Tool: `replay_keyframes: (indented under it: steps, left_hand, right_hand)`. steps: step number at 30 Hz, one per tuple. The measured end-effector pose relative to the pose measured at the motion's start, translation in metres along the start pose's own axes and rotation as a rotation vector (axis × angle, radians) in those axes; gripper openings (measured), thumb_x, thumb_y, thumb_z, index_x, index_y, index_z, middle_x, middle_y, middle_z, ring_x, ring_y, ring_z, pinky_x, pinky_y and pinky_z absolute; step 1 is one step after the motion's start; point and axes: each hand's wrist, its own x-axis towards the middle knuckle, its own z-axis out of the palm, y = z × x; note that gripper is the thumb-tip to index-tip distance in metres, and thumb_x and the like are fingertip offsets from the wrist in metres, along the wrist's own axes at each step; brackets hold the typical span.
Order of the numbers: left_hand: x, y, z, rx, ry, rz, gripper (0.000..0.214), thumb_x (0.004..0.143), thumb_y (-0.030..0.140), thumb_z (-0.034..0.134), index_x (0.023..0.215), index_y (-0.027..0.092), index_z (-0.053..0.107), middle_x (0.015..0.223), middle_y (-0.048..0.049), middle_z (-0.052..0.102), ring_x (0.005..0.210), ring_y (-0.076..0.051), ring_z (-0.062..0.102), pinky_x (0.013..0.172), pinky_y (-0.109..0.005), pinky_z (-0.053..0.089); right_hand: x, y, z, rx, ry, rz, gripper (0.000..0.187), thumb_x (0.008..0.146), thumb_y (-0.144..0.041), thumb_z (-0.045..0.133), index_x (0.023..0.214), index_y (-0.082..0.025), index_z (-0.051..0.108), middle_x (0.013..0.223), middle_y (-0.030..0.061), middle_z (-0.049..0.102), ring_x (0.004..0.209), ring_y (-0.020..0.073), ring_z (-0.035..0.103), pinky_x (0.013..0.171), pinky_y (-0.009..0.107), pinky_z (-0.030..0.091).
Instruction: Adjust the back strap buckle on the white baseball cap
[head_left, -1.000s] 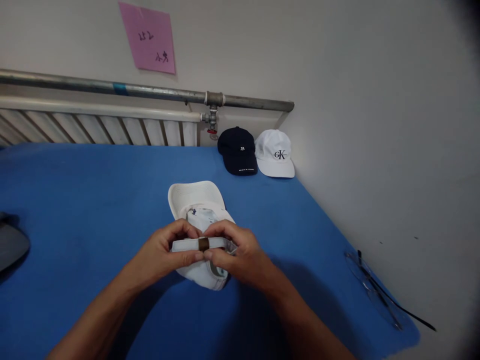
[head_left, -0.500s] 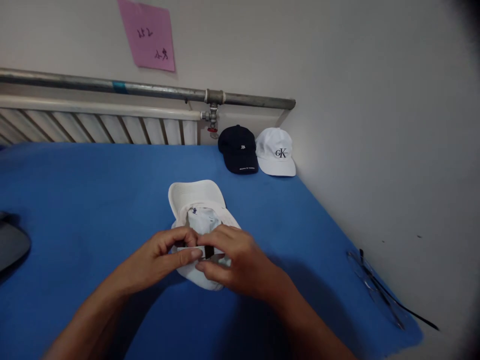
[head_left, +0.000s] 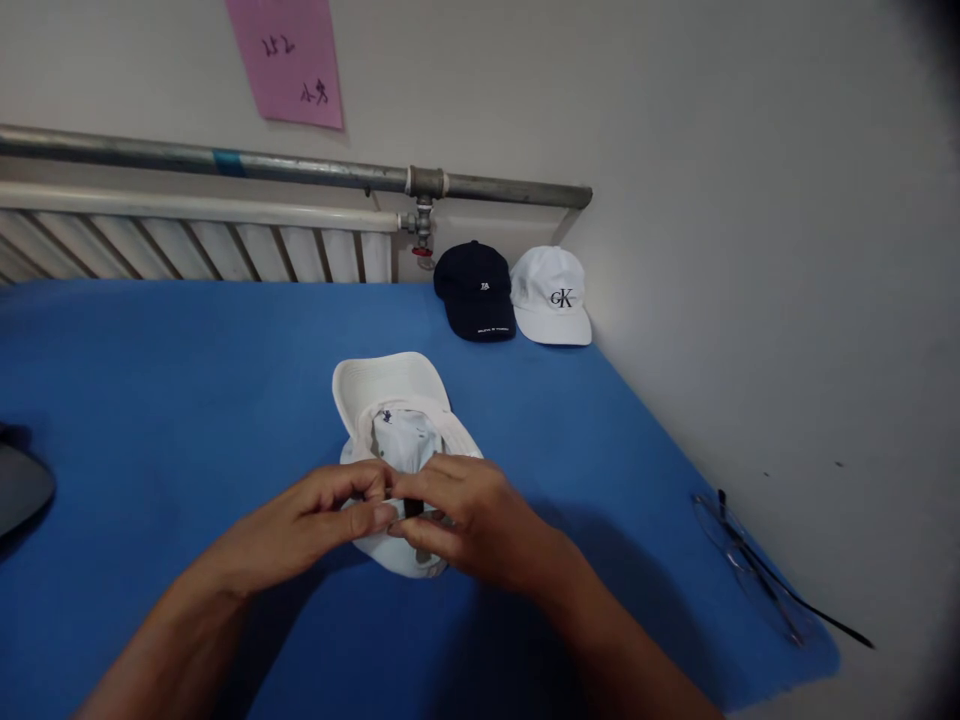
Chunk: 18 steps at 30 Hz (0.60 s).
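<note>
A white baseball cap (head_left: 391, 382) lies upside down on the blue surface, its brim pointing away from me and its inside facing up. My left hand (head_left: 322, 515) pinches the back strap of the cap between thumb and fingers. From the other side my right hand (head_left: 480, 515) grips the same strap, thumb below and fingers above. A dark piece of the strap (head_left: 413, 507) shows between the two hands, whose fingertips almost meet. The fingers hide most of the strap and its fastening.
A black cap (head_left: 474, 290) and a white cap with dark letters (head_left: 553, 297) sit side by side near the wall. Eyeglasses (head_left: 750, 565) lie at the right edge. A grey cap brim (head_left: 22, 488) shows at far left. Behind are a radiator (head_left: 225, 245) and a pipe (head_left: 315, 170).
The right fingers have closed in on the strap and the fingertips sit closer together. The white strap end seen between the hands is now mostly covered. The view has shifted slightly.
</note>
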Motion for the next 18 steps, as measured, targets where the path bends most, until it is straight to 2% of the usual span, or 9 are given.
replay_keyframes:
  steps: [6,13,15,18]
  left_hand:
    - [-0.001,-0.001,-0.002,-0.036,-0.035,-0.033,0.027,0.088,0.038,0.056,0.073,0.018,0.048,0.074,0.0014,0.042,0.070,-0.012,0.039,0.063,-0.025,0.036]
    - [0.002,0.000,-0.002,-0.034,-0.002,-0.079,0.032,0.086,0.041,0.059,0.069,0.017,0.046,0.068,0.0031,0.040,0.065,-0.011,0.035,0.058,-0.024,0.031]
    - [0.001,0.002,-0.003,-0.043,0.058,-0.069,0.030,0.088,0.043,0.058,0.075,0.017,0.052,0.072,0.0020,0.046,0.069,-0.012,0.041,0.062,-0.024,0.034]
    - [0.001,0.002,-0.005,-0.098,0.194,-0.035,0.031,0.094,0.046,0.048,0.094,0.019,0.062,0.094,-0.0021,0.060,0.090,-0.016,0.052,0.080,-0.027,0.039]
  right_hand:
    - [-0.001,0.007,-0.001,0.103,-0.014,-0.027,0.021,0.084,-0.024,0.068,0.104,-0.022,0.067,0.087,0.0041,0.070,0.079,0.0168,0.063,0.071,0.027,0.046]
    - [-0.001,0.008,0.001,0.127,0.032,-0.035,0.019,0.083,-0.020,0.067,0.102,-0.019,0.069,0.084,0.0037,0.070,0.078,0.0154,0.064,0.071,0.025,0.047]
    - [-0.001,0.012,0.001,0.173,0.078,-0.024,0.019,0.082,-0.020,0.069,0.101,-0.019,0.069,0.083,0.0030,0.069,0.076,0.0143,0.063,0.070,0.024,0.047]
    - [0.000,0.019,0.002,0.278,0.104,0.033,0.022,0.081,-0.020,0.069,0.103,-0.020,0.069,0.087,0.0017,0.069,0.077,0.0131,0.063,0.069,0.023,0.048]
